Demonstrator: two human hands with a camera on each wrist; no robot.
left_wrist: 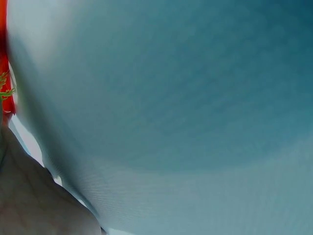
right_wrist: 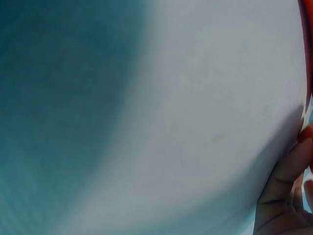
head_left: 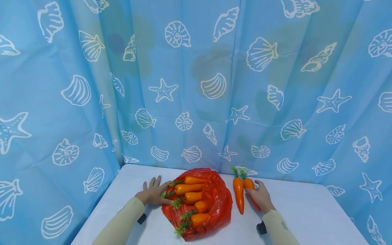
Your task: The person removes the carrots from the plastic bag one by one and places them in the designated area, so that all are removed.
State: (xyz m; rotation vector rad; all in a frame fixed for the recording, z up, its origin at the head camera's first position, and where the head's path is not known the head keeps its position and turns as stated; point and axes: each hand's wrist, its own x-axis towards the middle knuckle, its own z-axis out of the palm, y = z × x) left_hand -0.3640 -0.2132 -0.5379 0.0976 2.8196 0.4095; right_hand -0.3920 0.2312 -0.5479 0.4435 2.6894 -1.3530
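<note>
At bottom centre a red bag [head_left: 223, 204] lies with orange carrots [head_left: 190, 189] inside, the left hand [head_left: 154, 194] spread at its left edge. Lower right of centre, the right hand [head_left: 261, 196] pinches one carrot [head_left: 249, 183], a second carrot [head_left: 238, 193] just beside it; beyond, a blue curtain [head_left: 196, 102] fills the upper frame.

- Left arm [head_left: 119, 223]: sleeved to the wrist; extends diagonally across the left part of the tabletop [head_left: 306, 212] toward the rear edge.
- Left hand [head_left: 154, 194]: positioned near the rear left corner, back upward; fingers spread and pointing toward the rear edge, thumb extended inward.
- Right arm [head_left: 277, 224]: sleeved to the wrist; extends from the front, angled inward.
- Right hand [head_left: 261, 197]: positioned near the rear edge, right of centre; fingers and thumb bent in a grip.
</note>
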